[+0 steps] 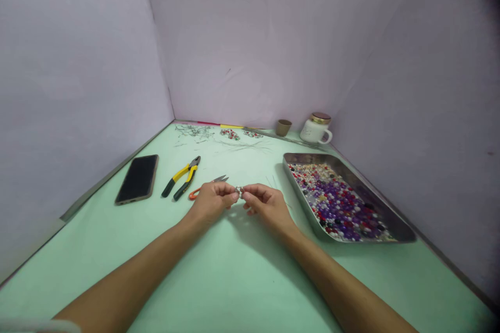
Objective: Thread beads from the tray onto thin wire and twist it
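A small beaded piece (pixel 239 191) with white and reddish beads is pinched between both hands over the middle of the table. My left hand (pixel 214 199) grips its left side with thumb and forefinger. On the other side, the fingertips of my right hand (pixel 267 203) close on the piece too. Its exact shape is mostly covered by the fingers. Orange-handled scissors (pixel 194 193) lie just behind my left hand, partly hidden by it. Thin wires (pixel 272 182) rest on the table near my right hand.
A metal tray (pixel 308 207) of mixed beads stands on the right. Pliers (pixel 182 178) and a phone (pixel 137 179) lie on the left. Along the back are wire pieces (pixel 193 131), beaded pieces (pixel 229 135), a small brown cup (pixel 283 127) and a lidded white mug (pixel 314 130).
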A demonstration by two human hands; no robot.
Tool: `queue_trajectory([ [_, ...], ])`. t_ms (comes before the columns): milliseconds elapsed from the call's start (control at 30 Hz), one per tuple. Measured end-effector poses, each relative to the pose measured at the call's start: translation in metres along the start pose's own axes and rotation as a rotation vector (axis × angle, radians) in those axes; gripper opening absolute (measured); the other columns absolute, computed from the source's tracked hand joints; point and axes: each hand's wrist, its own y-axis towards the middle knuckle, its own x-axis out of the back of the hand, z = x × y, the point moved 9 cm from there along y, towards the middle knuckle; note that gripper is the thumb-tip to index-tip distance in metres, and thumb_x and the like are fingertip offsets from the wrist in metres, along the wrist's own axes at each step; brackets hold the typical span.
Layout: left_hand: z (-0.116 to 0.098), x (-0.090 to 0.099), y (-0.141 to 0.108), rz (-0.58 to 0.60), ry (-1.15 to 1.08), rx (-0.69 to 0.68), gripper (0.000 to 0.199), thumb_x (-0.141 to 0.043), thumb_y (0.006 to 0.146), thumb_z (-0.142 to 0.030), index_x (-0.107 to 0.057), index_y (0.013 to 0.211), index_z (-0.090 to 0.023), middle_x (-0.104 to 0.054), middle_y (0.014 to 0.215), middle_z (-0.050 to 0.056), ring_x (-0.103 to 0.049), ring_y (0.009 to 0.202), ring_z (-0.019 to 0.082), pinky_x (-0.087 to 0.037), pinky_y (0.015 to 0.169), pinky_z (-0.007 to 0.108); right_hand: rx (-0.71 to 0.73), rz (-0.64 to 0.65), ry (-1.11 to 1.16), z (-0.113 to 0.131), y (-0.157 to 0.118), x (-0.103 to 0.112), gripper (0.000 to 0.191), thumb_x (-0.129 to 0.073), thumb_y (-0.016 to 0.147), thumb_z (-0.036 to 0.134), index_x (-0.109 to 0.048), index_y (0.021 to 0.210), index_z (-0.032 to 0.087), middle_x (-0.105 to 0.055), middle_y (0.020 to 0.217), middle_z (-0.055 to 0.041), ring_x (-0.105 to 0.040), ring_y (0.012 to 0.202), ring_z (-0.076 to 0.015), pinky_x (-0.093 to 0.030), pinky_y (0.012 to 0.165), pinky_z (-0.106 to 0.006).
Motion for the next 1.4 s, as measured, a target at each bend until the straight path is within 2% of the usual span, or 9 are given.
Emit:
queue_trajectory([
  [200, -0.007, -0.007, -0.002, 0.069, -0.111, -0.048, 0.011, -0.060, 0.061, -0.020, -0.060, 0.069, -0.012, -0.056, 0.060, -0.001, -0.045, 0.052, 0.007, -0.037, 0.055, 0.022, -0.086, 0.003, 0.156, -0.005, 0.000, 0.000, 0.024, -0.063, 0.063, 0.035, -0.063, 0.077, 0.015, -0.060, 0.069, -0.0016, -0.051, 0.052, -0.0086, -0.045, 0.046, -0.022],
  [400, -0.014, 0.002, -0.002, -0.017, -0.109, -0.122, 0.028, -0.060, 0.061, -0.019, -0.058, 0.089, -0.014, -0.057, 0.075, 0.002, -0.051, 0.063, 0.009, -0.040, 0.059, 0.023, -0.195, 0.097, 0.394, -0.015, -0.001, -0.007, 0.027, -0.065, 0.065, 0.027, -0.061, 0.088, 0.015, -0.060, 0.067, -0.0004, -0.050, 0.046, -0.0046, -0.044, 0.044, -0.017],
  [533, -0.021, -0.005, -0.003, 0.074, -0.064, -0.189, 0.017, -0.059, 0.063, -0.019, -0.060, 0.078, -0.013, -0.057, 0.070, 0.001, -0.051, 0.062, 0.010, -0.040, 0.061, 0.023, -0.336, 0.241, 0.566, -0.024, -0.007, -0.021, 0.027, -0.064, 0.066, 0.019, -0.059, 0.091, 0.014, -0.058, 0.062, 0.0021, -0.049, 0.043, -0.0028, -0.043, 0.043, -0.013],
  [633, -0.020, -0.008, -0.003, 0.113, -0.065, -0.173, 0.011, -0.060, 0.062, -0.020, -0.058, 0.070, -0.013, -0.056, 0.063, 0.000, -0.050, 0.059, 0.009, -0.039, 0.059, 0.023, -0.403, 0.302, 0.615, -0.027, -0.010, -0.028, 0.022, -0.062, 0.067, 0.016, -0.059, 0.088, 0.013, -0.057, 0.061, 0.0027, -0.049, 0.044, -0.0022, -0.043, 0.043, -0.012],
  [733, -0.016, -0.007, -0.003, 0.090, -0.035, -0.121, 0.011, -0.059, 0.062, -0.021, -0.057, 0.068, -0.013, -0.055, 0.059, -0.001, -0.046, 0.052, 0.007, -0.037, 0.053, 0.021, -0.390, 0.245, 0.534, -0.031, -0.008, -0.024, 0.015, -0.061, 0.068, 0.019, -0.059, 0.081, 0.013, -0.059, 0.064, 0.0007, -0.051, 0.045, -0.0038, -0.045, 0.044, -0.015],
  [900, -0.005, -0.001, 0.000, 0.031, 0.014, 0.002, 0.014, -0.059, 0.061, -0.025, -0.057, 0.063, -0.011, -0.048, 0.049, -0.004, -0.038, 0.044, 0.005, -0.031, 0.045, 0.020, -0.161, -0.050, 0.250, -0.017, 0.000, 0.006, 0.021, -0.061, 0.065, 0.028, -0.061, 0.081, 0.015, -0.063, 0.077, -0.0035, -0.057, 0.059, -0.0106, -0.047, 0.045, -0.020],
  [1000, -0.002, 0.000, 0.001, 0.024, 0.008, 0.033, 0.015, -0.060, 0.059, -0.025, -0.058, 0.062, -0.011, -0.048, 0.048, -0.004, -0.037, 0.043, 0.005, -0.030, 0.044, 0.020, -0.062, -0.042, 0.116, -0.004, -0.001, 0.006, 0.024, -0.061, 0.064, 0.030, -0.062, 0.082, 0.014, -0.064, 0.075, -0.0048, -0.059, 0.061, -0.0136, -0.048, 0.047, -0.023],
  [1133, -0.001, -0.002, 0.000, 0.048, 0.036, 0.034, 0.013, -0.061, 0.058, -0.024, -0.058, 0.060, -0.011, -0.050, 0.048, -0.003, -0.039, 0.044, 0.006, -0.030, 0.044, 0.020, -0.034, -0.007, -0.016, -0.002, -0.002, 0.001, 0.020, -0.060, 0.063, 0.027, -0.064, 0.077, 0.012, -0.063, 0.064, -0.0044, -0.060, 0.058, -0.0152, -0.049, 0.047, -0.025],
  [1400, 0.002, -0.006, 0.000, 0.091, 0.054, 0.031, 0.013, -0.059, 0.060, -0.024, -0.058, 0.061, -0.011, -0.050, 0.046, -0.002, -0.041, 0.043, 0.007, -0.030, 0.042, 0.020, -0.059, 0.027, -0.038, -0.005, -0.002, -0.004, 0.013, -0.059, 0.062, 0.024, -0.062, 0.069, 0.013, -0.063, 0.060, -0.0032, -0.061, 0.056, -0.0144, -0.049, 0.047, -0.023],
])
